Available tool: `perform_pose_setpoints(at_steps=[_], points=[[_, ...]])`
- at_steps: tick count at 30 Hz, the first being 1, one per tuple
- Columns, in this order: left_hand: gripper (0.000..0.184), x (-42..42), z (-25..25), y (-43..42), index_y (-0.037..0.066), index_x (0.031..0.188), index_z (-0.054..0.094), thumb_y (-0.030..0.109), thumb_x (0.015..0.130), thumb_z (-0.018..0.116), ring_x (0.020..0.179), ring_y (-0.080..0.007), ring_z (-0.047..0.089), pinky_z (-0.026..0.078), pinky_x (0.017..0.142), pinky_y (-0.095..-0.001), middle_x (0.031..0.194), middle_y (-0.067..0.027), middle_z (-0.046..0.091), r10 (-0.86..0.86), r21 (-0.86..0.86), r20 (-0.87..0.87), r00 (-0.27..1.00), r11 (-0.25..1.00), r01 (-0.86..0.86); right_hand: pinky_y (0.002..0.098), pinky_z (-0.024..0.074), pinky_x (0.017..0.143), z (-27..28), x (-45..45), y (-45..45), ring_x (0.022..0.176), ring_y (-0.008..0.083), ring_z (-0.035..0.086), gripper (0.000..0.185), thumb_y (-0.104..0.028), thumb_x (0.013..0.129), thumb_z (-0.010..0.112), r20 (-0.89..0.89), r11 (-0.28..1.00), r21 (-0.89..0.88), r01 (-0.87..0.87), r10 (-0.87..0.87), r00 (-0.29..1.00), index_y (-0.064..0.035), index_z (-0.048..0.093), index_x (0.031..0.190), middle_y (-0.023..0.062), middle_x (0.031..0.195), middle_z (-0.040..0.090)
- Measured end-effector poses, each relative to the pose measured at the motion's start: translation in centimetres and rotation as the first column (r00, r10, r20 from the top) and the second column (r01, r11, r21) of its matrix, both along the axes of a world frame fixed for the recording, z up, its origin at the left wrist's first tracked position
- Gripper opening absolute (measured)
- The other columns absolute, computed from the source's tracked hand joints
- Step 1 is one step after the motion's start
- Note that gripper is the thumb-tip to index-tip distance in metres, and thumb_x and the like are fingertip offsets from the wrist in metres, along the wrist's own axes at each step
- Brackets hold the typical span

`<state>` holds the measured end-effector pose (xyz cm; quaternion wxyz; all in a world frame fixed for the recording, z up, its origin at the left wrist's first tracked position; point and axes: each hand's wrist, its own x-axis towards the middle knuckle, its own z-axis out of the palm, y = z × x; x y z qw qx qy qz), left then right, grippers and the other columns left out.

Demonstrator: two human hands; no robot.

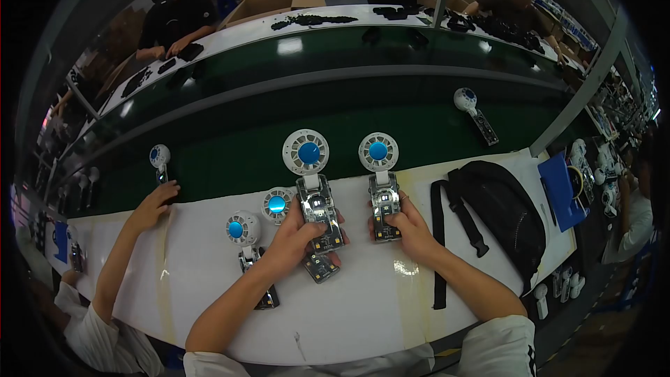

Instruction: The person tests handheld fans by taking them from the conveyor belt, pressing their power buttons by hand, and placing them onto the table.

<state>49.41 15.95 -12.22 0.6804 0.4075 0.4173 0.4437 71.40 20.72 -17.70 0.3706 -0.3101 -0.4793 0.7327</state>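
My left hand (296, 236) is closed around the clear-cased handle of a white handheld fan (319, 218) with a blue hub, its thumb on the handle's front. My right hand (410, 229) grips a similar handheld fan (384, 202), thumb pressed on the lower handle. Both fans point head-up, side by side, with circuit boards showing through their cases. Partly behind my left hand is another fan (277, 202); whether it is also held or lies on the table, I cannot tell. One more fan (243, 227) lies under my left forearm.
A black waist bag (499, 216) lies right of my right hand, beside a blue tray (562, 192) with a tape roll. Along the green conveyor (412, 112) sit a fan (478, 115) and, at left, another fan (160, 157) by a co-worker's hand (152, 208). More people work beyond.
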Motion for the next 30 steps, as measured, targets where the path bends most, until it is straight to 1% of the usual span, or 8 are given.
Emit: perform_pose_setpoints(at_steps=[3, 5, 8, 12, 15, 17, 25, 30], points=[[0.042, 0.13, -0.01, 0.00, 0.011, 0.118, 0.023, 0.004, 0.081, 0.042, 0.091, -0.0328, 0.060, 0.059, 0.058, -0.0422, 0.107, -0.0182, 0.050, 0.007, -0.010, -0.006, 1.000, 1.000, -0.008, 0.0342, 0.0504, 0.076, 0.28, -0.16, -0.13, 0.087, 0.0191, 0.059, 0.050, -0.004, 0.079, 0.035, -0.003, 1.000, -0.005, 0.026, -0.026, 1.000, -0.0021, 0.029, 0.129, 0.0138, 0.107, 0.053], [0.043, 0.06, -0.07, 0.05, 0.011, 0.119, 0.023, 0.004, 0.081, 0.043, 0.091, -0.0328, 0.061, 0.059, 0.058, -0.0423, 0.107, -0.0181, 0.050, 0.002, -0.010, -0.003, 1.000, 1.000, -0.002, 0.0335, 0.0502, 0.076, 0.20, -0.20, -0.11, 0.085, 0.0189, 0.059, 0.049, -0.004, 0.079, 0.034, -0.011, 0.999, -0.006, 0.037, -0.037, 0.999, -0.0022, 0.030, 0.128, 0.0140, 0.100, 0.056], [0.045, 0.11, -0.08, 0.05, 0.011, 0.121, 0.022, 0.004, 0.081, 0.043, 0.091, -0.0327, 0.061, 0.059, 0.058, -0.0426, 0.107, -0.0179, 0.050, -0.005, 0.004, 0.005, 1.000, 1.000, 0.005, 0.0333, 0.0501, 0.075, 0.24, -0.08, -0.05, 0.084, 0.0190, 0.059, 0.047, -0.004, 0.080, 0.034, -0.004, 1.000, 0.002, 0.022, -0.022, 1.000, -0.0026, 0.031, 0.127, 0.0140, 0.095, 0.057], [0.050, 0.13, -0.14, 0.00, 0.012, 0.125, 0.020, 0.004, 0.081, 0.044, 0.091, -0.0324, 0.060, 0.059, 0.059, -0.0429, 0.106, -0.0173, 0.050, 0.000, -0.003, 0.013, 1.000, 1.000, 0.000, 0.0337, 0.0502, 0.075, 0.41, -0.15, -0.05, 0.083, 0.0192, 0.059, 0.047, -0.004, 0.080, 0.034, 0.017, 1.000, -0.011, 0.015, -0.015, 1.000, -0.0026, 0.031, 0.126, 0.0141, 0.094, 0.057], [0.052, 0.15, -0.33, -0.02, 0.012, 0.125, 0.020, 0.004, 0.081, 0.045, 0.090, -0.0324, 0.060, 0.059, 0.059, -0.0433, 0.106, -0.0170, 0.050, -0.018, 0.022, 0.024, 1.000, 1.000, 0.018, 0.0341, 0.0499, 0.075, 0.69, -0.15, -0.33, 0.082, 0.0195, 0.059, 0.046, -0.004, 0.080, 0.034, 0.014, 0.999, -0.019, 0.048, -0.048, 0.999, -0.0025, 0.032, 0.126, 0.0142, 0.093, 0.057], [0.052, 0.15, -0.42, 0.00, 0.012, 0.125, 0.020, 0.004, 0.081, 0.045, 0.090, -0.0325, 0.060, 0.059, 0.059, -0.0436, 0.106, -0.0169, 0.050, -0.024, 0.023, 0.024, 0.999, 0.999, 0.024, 0.0344, 0.0499, 0.076, 0.55, -0.10, -0.24, 0.082, 0.0197, 0.059, 0.045, -0.004, 0.080, 0.034, -0.011, 1.000, -0.009, 0.028, -0.028, 1.000, -0.0026, 0.032, 0.125, 0.0143, 0.092, 0.057], [0.050, 0.23, -0.10, -0.06, 0.013, 0.124, 0.020, 0.005, 0.081, 0.045, 0.091, -0.0327, 0.060, 0.059, 0.060, -0.0451, 0.106, -0.0169, 0.050, -0.029, 0.018, 0.014, 0.999, 0.999, 0.029, 0.0345, 0.0499, 0.076, 0.36, 0.00, -0.21, 0.083, 0.0196, 0.059, 0.044, -0.004, 0.081, 0.034, -0.006, 0.999, -0.035, 0.029, -0.029, 1.000, -0.0026, 0.032, 0.125, 0.0143, 0.093, 0.057], [0.048, 0.29, 0.09, -0.06, 0.013, 0.123, 0.021, 0.005, 0.082, 0.043, 0.092, -0.0328, 0.060, 0.059, 0.062, -0.0460, 0.107, -0.0171, 0.050, -0.020, -0.020, 0.008, 1.000, 1.000, 0.020, 0.0347, 0.0500, 0.075, 0.17, 0.08, -0.11, 0.083, 0.0194, 0.059, 0.043, -0.004, 0.083, 0.034, -0.011, 0.999, -0.041, 0.031, -0.032, 0.999, -0.0028, 0.033, 0.125, 0.0139, 0.093, 0.057]])
